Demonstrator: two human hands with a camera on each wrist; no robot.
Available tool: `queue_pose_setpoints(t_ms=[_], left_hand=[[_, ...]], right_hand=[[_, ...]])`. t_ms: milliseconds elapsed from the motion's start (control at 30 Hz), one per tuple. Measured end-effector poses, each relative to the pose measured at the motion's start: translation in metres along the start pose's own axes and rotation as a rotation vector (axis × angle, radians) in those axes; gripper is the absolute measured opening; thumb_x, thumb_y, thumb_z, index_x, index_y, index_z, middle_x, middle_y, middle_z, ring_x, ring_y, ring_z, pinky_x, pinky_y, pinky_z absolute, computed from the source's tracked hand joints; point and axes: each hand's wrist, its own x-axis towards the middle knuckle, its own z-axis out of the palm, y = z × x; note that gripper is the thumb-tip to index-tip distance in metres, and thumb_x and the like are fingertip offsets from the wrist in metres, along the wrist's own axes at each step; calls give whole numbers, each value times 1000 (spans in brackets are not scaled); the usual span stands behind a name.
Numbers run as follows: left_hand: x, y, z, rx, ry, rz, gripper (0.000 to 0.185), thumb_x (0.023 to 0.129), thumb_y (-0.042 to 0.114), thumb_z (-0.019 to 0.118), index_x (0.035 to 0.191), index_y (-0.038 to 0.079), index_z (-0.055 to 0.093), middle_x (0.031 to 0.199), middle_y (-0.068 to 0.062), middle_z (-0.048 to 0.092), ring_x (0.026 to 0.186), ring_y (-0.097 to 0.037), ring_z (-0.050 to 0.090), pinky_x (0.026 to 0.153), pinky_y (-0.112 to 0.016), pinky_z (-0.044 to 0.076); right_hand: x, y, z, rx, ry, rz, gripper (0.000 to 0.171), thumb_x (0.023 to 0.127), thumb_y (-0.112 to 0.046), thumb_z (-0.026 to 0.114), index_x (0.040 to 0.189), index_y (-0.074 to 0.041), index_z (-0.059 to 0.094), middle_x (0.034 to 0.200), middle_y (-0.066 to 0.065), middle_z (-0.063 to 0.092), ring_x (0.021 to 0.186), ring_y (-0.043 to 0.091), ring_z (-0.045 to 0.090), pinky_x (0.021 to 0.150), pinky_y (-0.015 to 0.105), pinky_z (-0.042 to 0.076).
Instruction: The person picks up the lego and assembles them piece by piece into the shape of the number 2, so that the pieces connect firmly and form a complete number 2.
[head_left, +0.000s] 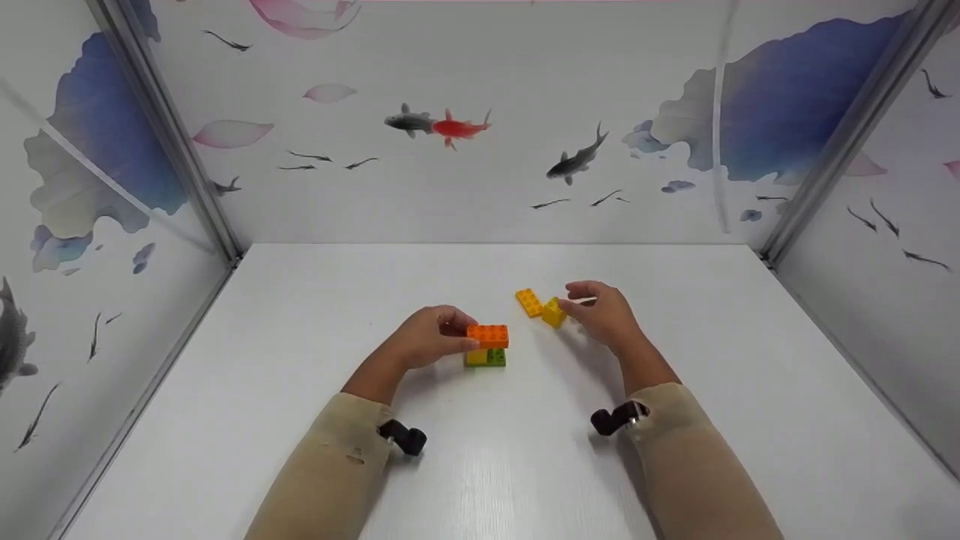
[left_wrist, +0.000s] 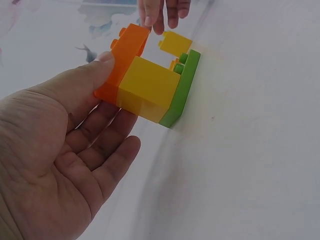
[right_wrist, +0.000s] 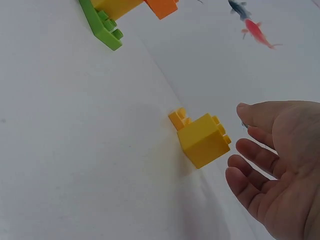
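Observation:
My left hand (head_left: 426, 339) pinches an orange building brick (head_left: 489, 334) between thumb and fingers. Under that brick a yellow brick (left_wrist: 149, 85) sits at one end of a flat green brick (left_wrist: 186, 87), and the green studs at the other end stay uncovered. My right hand (head_left: 606, 315) is held with fingers loosely bent beside a loose yellow brick (right_wrist: 202, 142). In the right wrist view a gap shows between its fingertips and this brick, whose studs face the hand. A flat yellow-orange brick (head_left: 528, 302) lies against the loose one's far side.
All the bricks are on a white table (head_left: 480, 465). A printed back wall (head_left: 480, 202) and side walls with metal corner posts enclose it. Each sleeve bears a black camera mount (head_left: 405, 437) at the wrist.

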Motion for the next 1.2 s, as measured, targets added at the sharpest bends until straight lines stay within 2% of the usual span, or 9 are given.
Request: queue_pose_setpoints(t_ms=[167, 400, 700, 967, 1200], left_hand=[[1, -2, 0, -9, -6, 4, 29, 92, 36, 86, 118, 30, 75, 121, 5, 72, 116, -20, 66, 109, -40, 57], [2, -5, 0, -21, -13, 31, 31, 91, 36, 87, 118, 28, 75, 121, 4, 72, 115, -20, 66, 107, -40, 57], [1, -3, 0, -9, -13, 25, 31, 92, 37, 87, 119, 29, 75, 121, 4, 72, 115, -19, 66, 106, -39, 58], [2, -3, -1, -9, -15, 25, 29, 92, 36, 86, 118, 29, 75, 122, 5, 71, 116, -20, 66, 108, -40, 57], [2, -2, -1, -3, -11, 12, 30, 92, 37, 86, 119, 30, 75, 122, 5, 72, 116, -19, 66, 108, -40, 57]], right_hand=[[2, 7, 5, 23, -16, 27, 55, 100, -38, 77, 149, -19, 59, 149, 5, 61, 134, 27, 61, 112, 41, 56], [3, 15, 10, -11, -40, -9, 55, 100, -37, 77, 149, -16, 59, 150, 8, 61, 137, 29, 59, 117, 44, 52], [1, 14, 10, 2, -34, 7, 53, 100, -36, 78, 146, -16, 62, 145, 8, 64, 132, 29, 61, 117, 42, 52], [1, 13, 10, -35, -22, -23, 51, 101, -37, 76, 146, -16, 62, 144, 7, 64, 133, 29, 60, 116, 44, 52], [1, 7, 7, -19, -15, -26, 52, 101, -37, 77, 147, -19, 63, 144, 6, 64, 131, 28, 62, 106, 38, 59]])
